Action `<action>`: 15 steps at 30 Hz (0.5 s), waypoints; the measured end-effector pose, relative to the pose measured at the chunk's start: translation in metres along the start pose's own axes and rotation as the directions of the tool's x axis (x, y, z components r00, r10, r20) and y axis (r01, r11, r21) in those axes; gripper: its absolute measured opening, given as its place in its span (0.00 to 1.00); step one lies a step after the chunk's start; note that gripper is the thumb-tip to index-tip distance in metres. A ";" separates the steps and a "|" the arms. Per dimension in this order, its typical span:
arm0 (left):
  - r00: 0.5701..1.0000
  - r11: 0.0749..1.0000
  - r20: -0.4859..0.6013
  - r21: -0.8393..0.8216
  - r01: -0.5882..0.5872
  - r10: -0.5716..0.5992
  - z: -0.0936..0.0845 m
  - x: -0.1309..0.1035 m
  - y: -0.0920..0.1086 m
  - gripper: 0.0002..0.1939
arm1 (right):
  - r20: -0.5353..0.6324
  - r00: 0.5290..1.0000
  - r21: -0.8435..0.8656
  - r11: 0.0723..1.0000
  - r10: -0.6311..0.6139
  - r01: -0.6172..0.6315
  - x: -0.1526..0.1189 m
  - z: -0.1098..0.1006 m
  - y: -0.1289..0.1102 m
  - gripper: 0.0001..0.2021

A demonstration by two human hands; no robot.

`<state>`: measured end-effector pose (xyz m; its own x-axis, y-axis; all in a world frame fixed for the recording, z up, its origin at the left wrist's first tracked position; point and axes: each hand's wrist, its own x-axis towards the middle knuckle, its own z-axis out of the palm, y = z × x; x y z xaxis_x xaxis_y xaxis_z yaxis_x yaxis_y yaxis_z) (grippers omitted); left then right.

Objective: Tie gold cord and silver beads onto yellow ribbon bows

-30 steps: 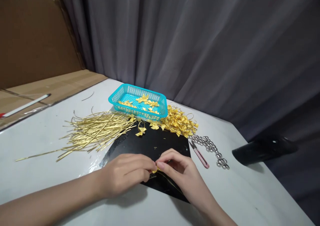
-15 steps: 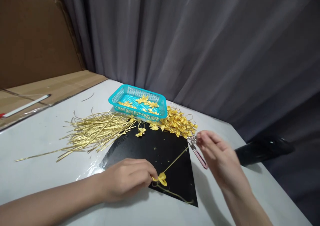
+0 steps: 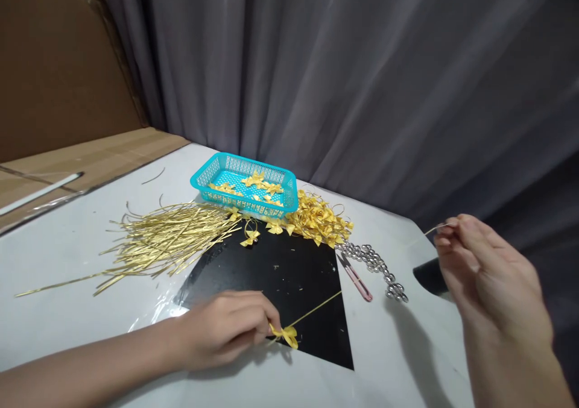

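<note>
Near the front edge of the black sheet [image 3: 271,284], my left hand [image 3: 230,329] pinches a yellow ribbon bow [image 3: 286,335]. A thin gold cord [image 3: 316,308] runs from this bow up to the right. Raised at the right, my right hand [image 3: 491,281] is closed on the far end of the cord between thumb and fingers. The middle stretch of the cord is hard to see against the white table. A single finished-looking bow with a loop [image 3: 251,235] lies on the sheet's far part.
A blue basket [image 3: 289,194] with several bows stands at the back. Around it lie a heap of yellow bows [image 3: 319,218], a bundle of gold cords [image 3: 172,236], silver beads [image 3: 373,260] and a pink-handled cutter [image 3: 357,280]. A black object [image 3: 429,277] sits behind my right hand.
My right hand has moved right, away from the bow, drawing the cord out; the loose tail by the bow has shortened. The silver beads are uncovered. My left hand stays at the bow.
</note>
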<state>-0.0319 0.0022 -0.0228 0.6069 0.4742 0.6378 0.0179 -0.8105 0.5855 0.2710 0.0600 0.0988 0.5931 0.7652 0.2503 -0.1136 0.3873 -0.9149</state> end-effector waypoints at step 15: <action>0.979 0.965 -0.043 -0.182 0.187 -0.198 0.001 0.001 0.008 0.13 | -0.141 0.984 -0.040 0.994 -0.106 0.102 0.024 -0.009 0.008 0.06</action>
<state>-0.0301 -0.0046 -0.0178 0.5571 0.6392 0.5302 -0.0136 -0.6314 0.7754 0.2912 0.0765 0.0950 0.7086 0.6392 0.2990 -0.0204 0.4420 -0.8968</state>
